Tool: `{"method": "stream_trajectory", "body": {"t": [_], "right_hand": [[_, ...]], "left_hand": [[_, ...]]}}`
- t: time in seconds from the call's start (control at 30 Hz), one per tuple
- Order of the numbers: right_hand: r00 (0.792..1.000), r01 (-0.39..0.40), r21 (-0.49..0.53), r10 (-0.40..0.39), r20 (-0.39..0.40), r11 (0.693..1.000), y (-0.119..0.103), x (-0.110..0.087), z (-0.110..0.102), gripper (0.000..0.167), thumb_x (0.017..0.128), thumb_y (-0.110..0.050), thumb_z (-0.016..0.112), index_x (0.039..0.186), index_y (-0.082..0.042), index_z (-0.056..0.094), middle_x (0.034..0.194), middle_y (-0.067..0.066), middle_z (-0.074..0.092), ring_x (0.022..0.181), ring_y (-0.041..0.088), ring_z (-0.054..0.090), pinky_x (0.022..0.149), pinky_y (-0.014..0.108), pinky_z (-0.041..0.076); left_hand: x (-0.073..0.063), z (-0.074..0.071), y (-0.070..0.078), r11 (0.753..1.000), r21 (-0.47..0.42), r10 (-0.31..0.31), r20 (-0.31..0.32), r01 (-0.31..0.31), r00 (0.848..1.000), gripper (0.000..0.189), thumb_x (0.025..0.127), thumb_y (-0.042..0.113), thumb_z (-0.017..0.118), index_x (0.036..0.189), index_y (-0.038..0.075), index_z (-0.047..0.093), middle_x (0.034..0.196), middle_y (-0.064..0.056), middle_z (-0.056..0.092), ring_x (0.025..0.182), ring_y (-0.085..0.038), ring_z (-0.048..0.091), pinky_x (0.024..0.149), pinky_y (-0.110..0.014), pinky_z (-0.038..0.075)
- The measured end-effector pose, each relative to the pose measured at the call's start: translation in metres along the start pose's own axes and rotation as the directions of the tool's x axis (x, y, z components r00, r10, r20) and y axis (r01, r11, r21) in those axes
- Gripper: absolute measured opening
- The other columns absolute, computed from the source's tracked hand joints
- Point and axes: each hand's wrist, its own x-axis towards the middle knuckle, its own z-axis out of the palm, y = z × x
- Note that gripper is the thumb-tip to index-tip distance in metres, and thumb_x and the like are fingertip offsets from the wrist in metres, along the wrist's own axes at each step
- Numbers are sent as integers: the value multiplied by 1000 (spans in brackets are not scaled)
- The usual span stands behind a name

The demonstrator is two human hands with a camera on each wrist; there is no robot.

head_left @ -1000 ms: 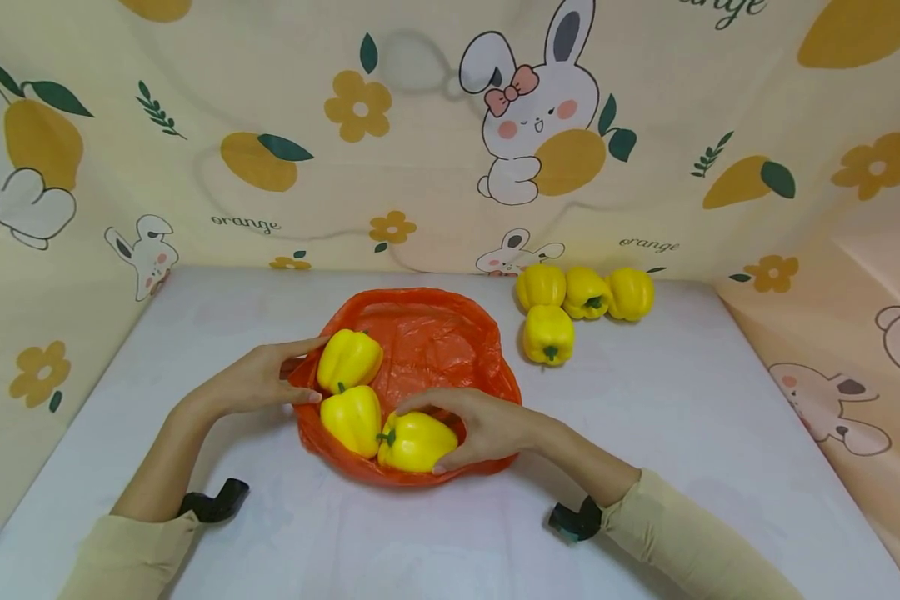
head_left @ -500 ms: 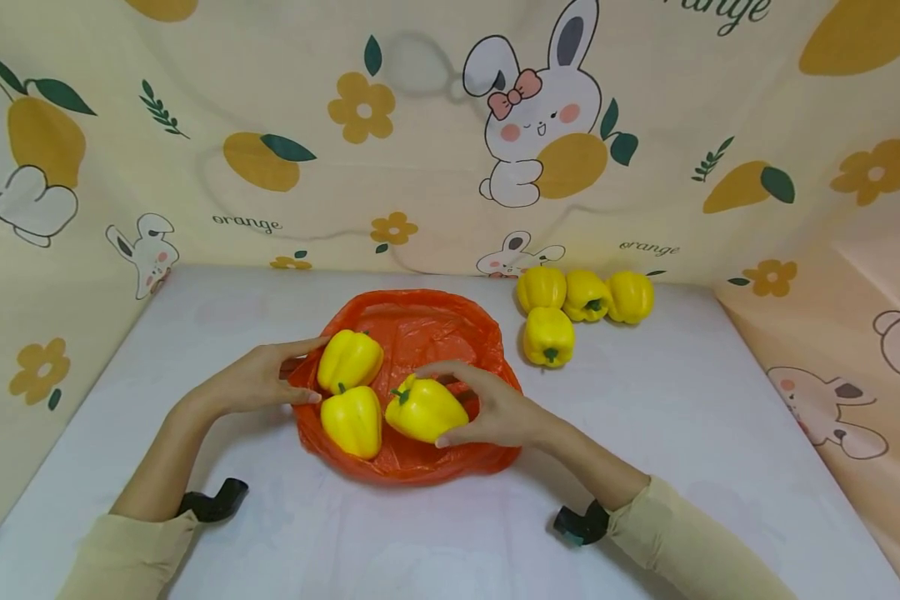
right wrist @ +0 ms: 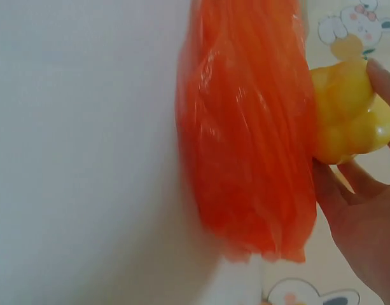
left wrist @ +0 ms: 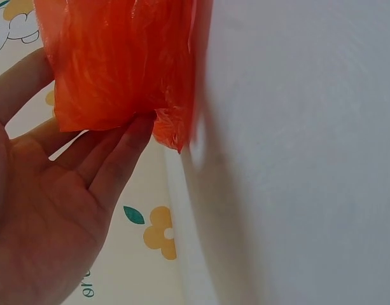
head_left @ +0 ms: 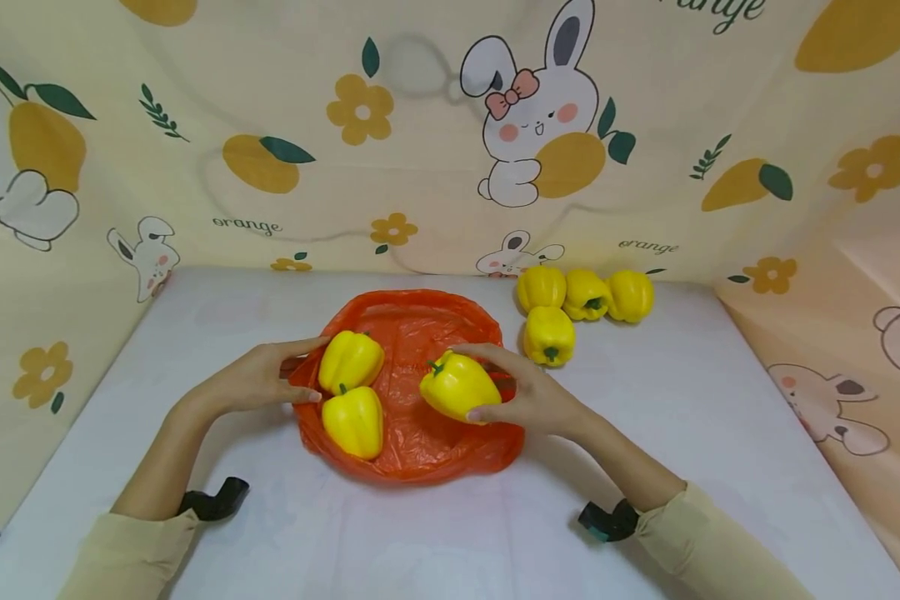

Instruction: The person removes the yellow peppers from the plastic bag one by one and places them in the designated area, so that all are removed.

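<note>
A red plastic bag [head_left: 412,454] lies with its mouth spread wide on the table. Two yellow bell peppers sit inside at its left, a rear one [head_left: 351,362] and a front one [head_left: 353,422]. My left hand [head_left: 251,379] grips the bag's left rim between thumb and fingers; the left wrist view shows those fingers against the red plastic [left wrist: 112,70]. Over the bag's right part, my right hand [head_left: 536,396] holds another yellow bell pepper [head_left: 459,387], its green stem pointing up and left. In the right wrist view that pepper [right wrist: 350,114] shows above the bag's side, its underside lobes visible.
Several more yellow bell peppers [head_left: 630,296] stand grouped at the back right of the white table [head_left: 645,400], one [head_left: 549,336] nearer the bag. A printed cloth [head_left: 420,183] with rabbits and fruit rises behind the table and along its sides.
My right hand has lifted the pepper from beside the front one, carrying it right and up within the bag's mouth. The left hand has stayed at the left rim.
</note>
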Motion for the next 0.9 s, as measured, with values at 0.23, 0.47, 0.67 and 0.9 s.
{"method": "stream_trajectory", "body": {"t": [0.23,0.47,0.67,0.9], "right_hand": [[998,8,-13,-9,-63,1000,4,-10,-20,73,81,-20,84,145,-30,50,140,-7,54,121,21,54,100,46,49],[990,-38,-33,33,-136,999,9,-22,-34,74,82,-18,83,146,-28,48,140,-5,54,120,23,55,101,46,48],[977,-45,-51,34,-212,998,12,-34,-47,75,82,-14,83,147,-26,48,142,-2,53,115,26,57,99,44,50],[956,-79,-76,54,-289,994,19,-44,-66,74,84,-13,81,149,-25,47,148,1,49,119,28,55,98,27,49]], "left_hand": [[0,0,1,1000,3,-5,-1,5,1000,86,84,43,78,154,13,38,151,-18,44,129,-37,48,103,-56,45],[0,1,0,1000,0,-3,-11,3,1000,85,84,41,79,154,14,38,151,-17,44,130,-37,47,101,-55,47],[0,2,0,1000,-12,6,-13,-6,1000,84,84,40,79,154,14,38,152,-17,44,130,-37,47,101,-54,47],[0,2,0,1000,-14,-4,-10,3,1000,86,84,43,78,154,15,38,151,-16,44,128,-35,48,100,-54,48]]}}
